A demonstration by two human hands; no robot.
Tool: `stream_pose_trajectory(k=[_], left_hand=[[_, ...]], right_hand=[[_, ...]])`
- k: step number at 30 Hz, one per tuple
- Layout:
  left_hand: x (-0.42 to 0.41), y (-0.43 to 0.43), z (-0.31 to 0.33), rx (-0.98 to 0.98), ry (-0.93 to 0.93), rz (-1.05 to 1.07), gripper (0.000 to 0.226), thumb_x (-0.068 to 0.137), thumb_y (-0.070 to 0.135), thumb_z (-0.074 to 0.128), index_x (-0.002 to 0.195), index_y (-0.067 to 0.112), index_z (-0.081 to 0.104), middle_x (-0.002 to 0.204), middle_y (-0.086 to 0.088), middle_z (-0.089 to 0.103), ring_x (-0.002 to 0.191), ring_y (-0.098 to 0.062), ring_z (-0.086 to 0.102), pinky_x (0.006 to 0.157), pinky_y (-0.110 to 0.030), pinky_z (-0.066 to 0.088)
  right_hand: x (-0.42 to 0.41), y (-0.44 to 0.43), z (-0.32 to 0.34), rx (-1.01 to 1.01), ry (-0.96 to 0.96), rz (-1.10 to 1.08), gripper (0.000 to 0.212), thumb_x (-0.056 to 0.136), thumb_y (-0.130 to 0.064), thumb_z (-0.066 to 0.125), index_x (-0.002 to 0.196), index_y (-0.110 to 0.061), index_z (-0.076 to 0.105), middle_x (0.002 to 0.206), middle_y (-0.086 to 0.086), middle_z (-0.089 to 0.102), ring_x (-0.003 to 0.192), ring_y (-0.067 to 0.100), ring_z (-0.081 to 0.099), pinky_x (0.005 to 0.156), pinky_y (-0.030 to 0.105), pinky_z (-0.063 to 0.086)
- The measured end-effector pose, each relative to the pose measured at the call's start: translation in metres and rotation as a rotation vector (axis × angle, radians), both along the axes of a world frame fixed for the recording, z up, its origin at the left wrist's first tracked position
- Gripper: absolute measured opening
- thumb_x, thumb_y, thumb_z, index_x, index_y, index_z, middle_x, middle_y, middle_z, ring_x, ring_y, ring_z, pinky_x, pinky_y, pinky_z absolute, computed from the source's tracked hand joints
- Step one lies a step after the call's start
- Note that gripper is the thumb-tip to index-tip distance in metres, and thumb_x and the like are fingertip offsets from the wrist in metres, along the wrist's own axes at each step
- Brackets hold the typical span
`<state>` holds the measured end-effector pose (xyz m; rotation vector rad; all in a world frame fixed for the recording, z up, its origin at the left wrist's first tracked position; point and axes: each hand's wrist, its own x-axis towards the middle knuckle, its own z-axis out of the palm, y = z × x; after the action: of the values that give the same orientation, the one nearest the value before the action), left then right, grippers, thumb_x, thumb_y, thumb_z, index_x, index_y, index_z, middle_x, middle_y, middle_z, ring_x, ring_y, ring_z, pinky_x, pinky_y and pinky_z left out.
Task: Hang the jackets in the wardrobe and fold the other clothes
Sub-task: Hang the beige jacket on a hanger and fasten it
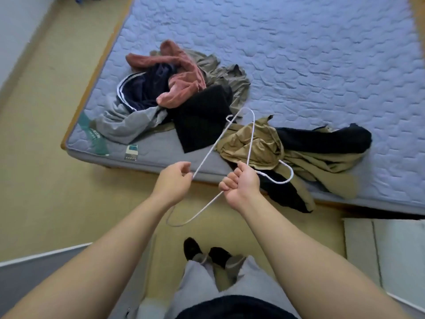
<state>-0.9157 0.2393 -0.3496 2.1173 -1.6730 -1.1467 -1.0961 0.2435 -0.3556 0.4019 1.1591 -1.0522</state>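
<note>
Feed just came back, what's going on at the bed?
A person stands at the mattress holding a white wire hanger in both hands: the right hand grips it near the hook, the left hand pinches the bar. Nothing hangs on it yet. A khaki jacket and a pile of clothes lie on the mattress.

Nothing here can be read. The mattress carries a small sewn label on its near side wall by the left corner. A teal patch with white lettering sits just beside it. Both are too blurred to make out.
</note>
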Motion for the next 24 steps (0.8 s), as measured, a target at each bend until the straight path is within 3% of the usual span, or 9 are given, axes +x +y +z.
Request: stream_pose_trajectory(k=[3,7,13,16,19,24], left_hand=[[-0.017,-0.006,-0.018,0.096,0.03,-0.134,0.038,0.098,0.02,0.059,0.135,0.018,0.062,0.126,0.001,0.068,0.113,-0.015,0.062,0.091,-0.024,0.045],[-0.051,-0.032,-0.033,0.147,0.028,-0.234,0.029,0.097,0.021,0.059,0.125,0.021,0.067,0.117,0.002,0.069,0.101,-0.013,0.061,0.085,-0.026,0.048],[-0.108,-0.079,-0.049,0.211,-0.038,-0.295,0.027,0.097,0.019,0.057,0.123,0.019,0.067,0.117,-0.001,0.069,0.106,-0.018,0.064,0.095,-0.037,0.054],[-0.14,-0.104,-0.05,0.234,-0.061,-0.332,0.027,0.097,0.018,0.056,0.122,0.017,0.065,0.11,-0.003,0.069,0.101,-0.021,0.067,0.092,-0.042,0.057],[-0.172,-0.137,-0.056,0.242,-0.062,-0.387,0.026,0.098,0.019,0.057,0.123,0.017,0.064,0.109,-0.003,0.069,0.099,-0.021,0.067,0.09,-0.04,0.058],[-0.219,-0.204,-0.088,0.276,-0.125,-0.507,0.036,0.094,0.025,0.059,0.129,0.016,0.06,0.118,-0.003,0.068,0.111,-0.025,0.063,0.1,-0.04,0.052]], right_hand=[[-0.03,0.004,0.002,0.004,0.129,-0.004,0.054,0.106,-0.03,0.045,0.055,-0.024,0.028,0.05,-0.005,0.019,0.038,0.012,0.015,0.039,0.025,0.015],[-0.083,0.011,-0.005,0.05,0.288,-0.01,0.054,0.106,-0.035,0.047,0.056,-0.025,0.03,0.048,-0.006,0.022,0.037,0.011,0.017,0.036,0.023,0.018],[-0.166,0.002,-0.012,0.01,0.331,0.062,0.056,0.106,-0.042,0.047,0.057,-0.025,0.027,0.048,-0.005,0.018,0.038,0.011,0.016,0.044,0.026,0.016],[-0.189,-0.008,-0.012,-0.004,0.374,0.076,0.06,0.104,-0.048,0.05,0.054,-0.025,0.028,0.048,-0.005,0.019,0.038,0.011,0.017,0.042,0.026,0.017],[-0.204,-0.019,-0.021,0.029,0.441,0.05,0.057,0.101,-0.054,0.052,0.057,-0.025,0.029,0.049,-0.005,0.022,0.04,0.012,0.02,0.042,0.026,0.019],[-0.219,-0.033,-0.048,0.138,0.529,0.02,0.055,0.097,-0.062,0.051,0.06,-0.027,0.032,0.048,-0.007,0.027,0.04,0.013,0.023,0.042,0.024,0.023]])
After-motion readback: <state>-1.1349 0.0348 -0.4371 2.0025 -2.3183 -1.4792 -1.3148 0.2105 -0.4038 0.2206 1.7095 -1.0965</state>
